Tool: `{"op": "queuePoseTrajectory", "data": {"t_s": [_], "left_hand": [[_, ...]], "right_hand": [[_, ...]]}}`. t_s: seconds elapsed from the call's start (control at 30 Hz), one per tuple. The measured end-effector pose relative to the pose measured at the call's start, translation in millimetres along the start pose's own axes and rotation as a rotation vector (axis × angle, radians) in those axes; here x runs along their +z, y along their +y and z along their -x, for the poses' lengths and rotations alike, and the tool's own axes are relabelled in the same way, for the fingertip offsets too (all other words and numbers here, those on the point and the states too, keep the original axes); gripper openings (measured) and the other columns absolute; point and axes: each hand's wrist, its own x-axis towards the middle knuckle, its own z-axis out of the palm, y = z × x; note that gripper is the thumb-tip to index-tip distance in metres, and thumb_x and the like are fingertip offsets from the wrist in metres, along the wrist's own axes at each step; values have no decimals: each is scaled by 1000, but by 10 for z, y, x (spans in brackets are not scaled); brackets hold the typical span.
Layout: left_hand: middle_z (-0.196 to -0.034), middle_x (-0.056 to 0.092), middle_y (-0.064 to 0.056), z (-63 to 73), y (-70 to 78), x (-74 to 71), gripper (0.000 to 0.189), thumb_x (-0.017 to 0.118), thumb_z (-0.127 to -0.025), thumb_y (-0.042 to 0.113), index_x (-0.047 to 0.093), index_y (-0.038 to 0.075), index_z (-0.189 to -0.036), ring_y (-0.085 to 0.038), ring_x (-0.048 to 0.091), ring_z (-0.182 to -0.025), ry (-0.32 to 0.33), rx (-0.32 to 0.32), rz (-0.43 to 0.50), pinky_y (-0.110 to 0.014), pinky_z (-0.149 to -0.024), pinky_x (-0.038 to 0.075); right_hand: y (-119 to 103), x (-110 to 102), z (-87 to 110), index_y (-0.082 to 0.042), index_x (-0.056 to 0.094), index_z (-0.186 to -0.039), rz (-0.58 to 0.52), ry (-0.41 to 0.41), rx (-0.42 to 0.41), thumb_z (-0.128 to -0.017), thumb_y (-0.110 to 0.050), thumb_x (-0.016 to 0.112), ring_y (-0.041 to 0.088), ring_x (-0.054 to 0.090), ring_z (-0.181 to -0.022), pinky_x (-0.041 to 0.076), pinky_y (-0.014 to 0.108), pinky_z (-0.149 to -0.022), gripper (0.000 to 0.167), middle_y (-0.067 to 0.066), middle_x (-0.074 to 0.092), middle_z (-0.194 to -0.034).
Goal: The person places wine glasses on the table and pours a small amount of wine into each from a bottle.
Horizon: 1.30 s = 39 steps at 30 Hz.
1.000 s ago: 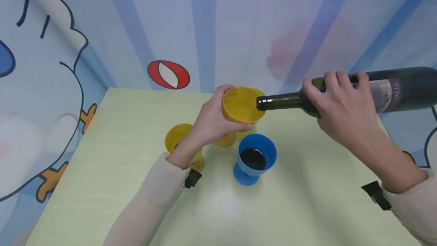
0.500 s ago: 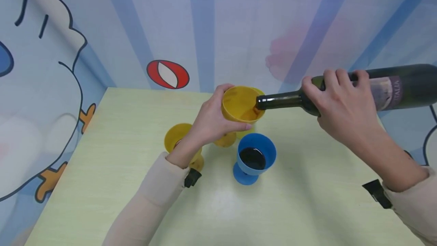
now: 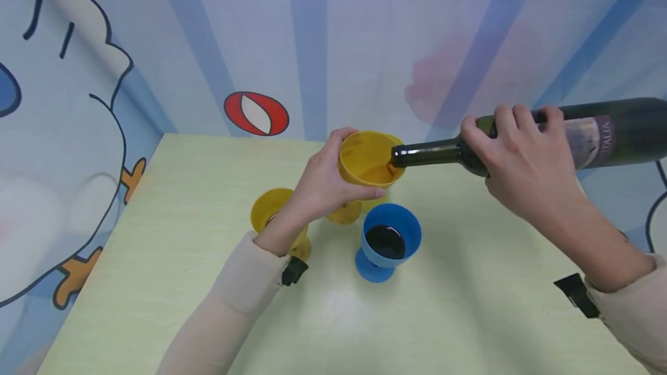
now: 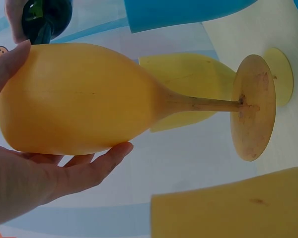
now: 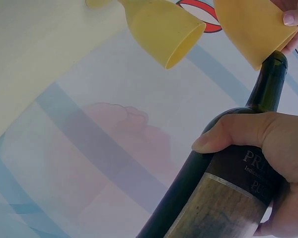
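My left hand [image 3: 325, 184] grips the bowl of a yellow plastic goblet [image 4: 84, 94], tilted toward the right. In my right hand [image 3: 537, 166] a dark green wine bottle [image 3: 633, 132] is held by its shoulder, nearly level, its mouth right at the goblet's rim. Reddish-brown liquid runs from the bottle mouth and pools low inside the goblet. Just in front stands a blue goblet [image 3: 403, 221] with dark liquid in it. Another yellow goblet [image 3: 266, 204] stands to the left, partly hidden by my left wrist; some dark liquid shows inside.
A paler yellow goblet [image 5: 164, 32] stands behind the held one, mostly hidden in the head view. All stand on a pale green table [image 3: 198, 172]. A printed cartoon wall backdrop [image 3: 359, 45] rises at the table's back edge.
Liquid has begun to flow from the bottle into the held goblet and has gathered at its lower side. The bottle's base has risen slightly; both hands otherwise stay in place.
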Motion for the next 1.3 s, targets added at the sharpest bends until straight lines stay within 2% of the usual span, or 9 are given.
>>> {"op": "queuePoseTrajectory", "data": {"t_s": [1.0, 1.3], "left_hand": [[-124, 47, -8, 4, -20, 6, 85, 81, -69, 21, 28, 12, -136, -23, 47, -106, 2, -3, -4, -33, -84, 47], [-124, 47, -8, 10, -18, 8, 85, 81, -69, 22, 29, 12, -136, -22, 47, -106, 10, 2, -20, -34, -85, 46]], "right_hand": [[-13, -30, -26, -7, 40, -117, 25, -34, 3, -61, -2, 75, 45, 46, -88, 34, 63, -79, 66, 30, 47, -96], [-11, -16, -21, -7, 40, -115, 36, 0, -9, -61, -1, 74, 46, 47, -86, 35, 63, -78, 64, 30, 47, -94]]}}
